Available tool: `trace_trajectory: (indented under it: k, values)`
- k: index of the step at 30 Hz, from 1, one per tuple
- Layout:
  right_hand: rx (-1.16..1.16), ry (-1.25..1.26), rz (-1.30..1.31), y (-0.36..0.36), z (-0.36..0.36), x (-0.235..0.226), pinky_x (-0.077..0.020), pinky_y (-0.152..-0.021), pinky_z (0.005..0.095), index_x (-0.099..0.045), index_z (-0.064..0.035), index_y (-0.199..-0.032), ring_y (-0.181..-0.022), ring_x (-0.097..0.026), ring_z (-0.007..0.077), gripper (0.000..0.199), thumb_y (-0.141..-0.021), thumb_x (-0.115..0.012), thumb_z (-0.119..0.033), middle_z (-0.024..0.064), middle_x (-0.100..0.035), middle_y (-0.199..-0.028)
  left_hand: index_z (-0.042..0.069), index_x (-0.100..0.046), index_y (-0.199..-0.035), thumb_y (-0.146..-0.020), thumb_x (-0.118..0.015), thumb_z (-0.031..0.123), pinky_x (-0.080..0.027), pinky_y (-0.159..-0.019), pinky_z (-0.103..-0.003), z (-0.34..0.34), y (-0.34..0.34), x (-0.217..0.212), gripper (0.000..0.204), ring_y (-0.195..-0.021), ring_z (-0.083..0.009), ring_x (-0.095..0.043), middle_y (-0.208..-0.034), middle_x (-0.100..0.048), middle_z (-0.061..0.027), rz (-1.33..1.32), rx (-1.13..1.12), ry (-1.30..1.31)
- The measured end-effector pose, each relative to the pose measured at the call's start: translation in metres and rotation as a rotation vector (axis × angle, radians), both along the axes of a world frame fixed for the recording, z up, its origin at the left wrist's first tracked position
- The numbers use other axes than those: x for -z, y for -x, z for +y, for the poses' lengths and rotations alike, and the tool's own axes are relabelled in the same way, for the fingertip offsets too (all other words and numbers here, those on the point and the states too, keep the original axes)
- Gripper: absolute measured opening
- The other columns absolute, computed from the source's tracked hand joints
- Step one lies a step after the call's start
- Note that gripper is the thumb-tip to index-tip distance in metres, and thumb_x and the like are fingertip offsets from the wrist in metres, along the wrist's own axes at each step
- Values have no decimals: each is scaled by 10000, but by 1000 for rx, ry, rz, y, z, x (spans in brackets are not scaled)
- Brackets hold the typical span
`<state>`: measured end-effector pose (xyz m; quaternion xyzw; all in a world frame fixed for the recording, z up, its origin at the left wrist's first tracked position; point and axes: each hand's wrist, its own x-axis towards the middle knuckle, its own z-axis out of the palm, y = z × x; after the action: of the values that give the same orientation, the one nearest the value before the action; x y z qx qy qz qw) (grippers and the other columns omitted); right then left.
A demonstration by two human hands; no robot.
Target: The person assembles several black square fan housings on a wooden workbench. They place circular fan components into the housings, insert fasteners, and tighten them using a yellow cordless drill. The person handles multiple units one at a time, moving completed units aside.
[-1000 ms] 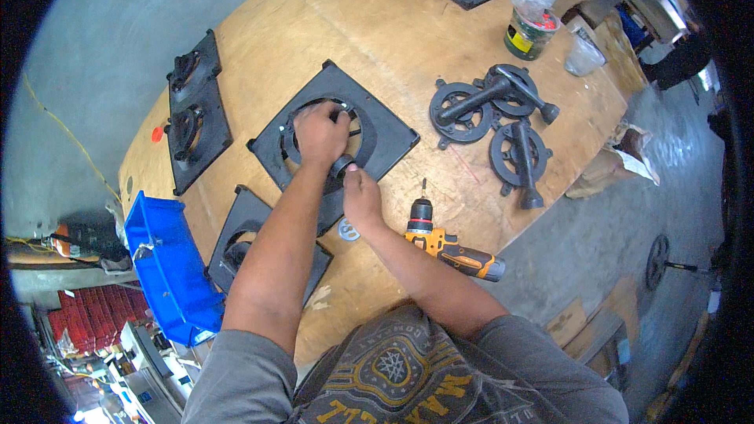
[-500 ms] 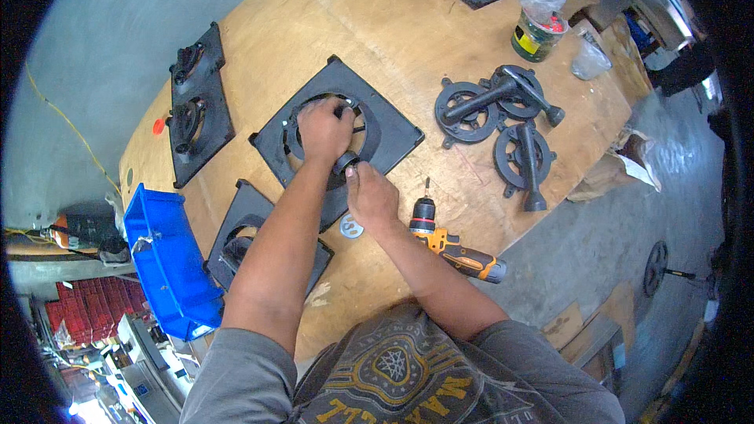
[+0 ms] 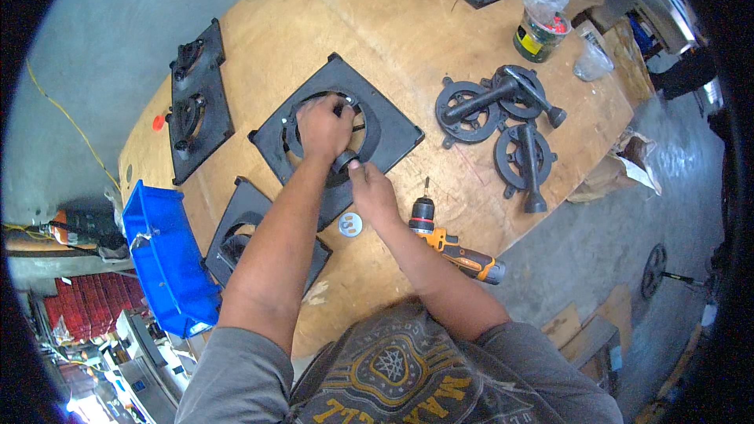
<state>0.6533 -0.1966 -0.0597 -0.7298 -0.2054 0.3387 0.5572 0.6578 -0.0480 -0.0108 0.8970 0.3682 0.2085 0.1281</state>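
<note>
1. Both my hands work at the middle of the frame: my left hand (image 3: 323, 127) lies spread over the ring opening of the big black square plate (image 3: 393, 129), fingers curled on its inner rim, and my right hand (image 3: 372, 195) pinches a small dark round part (image 3: 345, 161) at the plate's lower edge.
2. Compared with a second ago, my right hand has crept up from beside the white disc (image 3: 350, 224) to the ring, and my left has hardly shifted; I judge the small part is now being seated in the plate.
3. At lower left a blue plastic bin (image 3: 169, 255) hangs off the wooden table (image 3: 259, 39).
4. At right a crumpled brown paper bag (image 3: 613, 173) sits on the table's edge.
5. At upper right stands a round can (image 3: 537, 38) with a yellow label, wrapped in clear plastic, and just beside it a smaller clear bag (image 3: 591, 63).
6. Smallest, a red dot (image 3: 158, 122) marks the table at left.
</note>
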Motion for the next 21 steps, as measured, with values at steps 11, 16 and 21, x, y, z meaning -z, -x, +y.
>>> trace_trajectory:
  k: [11,16,21]
  values:
    - [23,-283,1253,-4,3,0,-392,-470,348,-522,-86,-812,-506,-497,189,374,-981,-442,-410,46,-522,-589,82,-712,-919,-801,-628,277,-408,-949,-442,2,-1,4,243,-993,-325,-609,-982,-692,-135,-5,-1,18]
    - [-54,-70,96,2,2,-2,-444,-533,394,-513,-37,-851,-550,-543,235,390,-980,-442,-399,92,-562,-636,86,-713,-910,-805,-616,279,-408,-945,-441,3,0,3,240,-994,-325,-608,-976,-692,-131,1,0,-3]
    - [55,-242,751,10,6,-2,-365,-506,356,-520,-94,-843,-519,-465,198,371,-993,-407,-414,35,-485,-595,81,-711,-903,-804,-613,283,-413,-930,-448,1,-1,1,246,-977,-331,-613,-958,-691,-133,-6,17,-7]
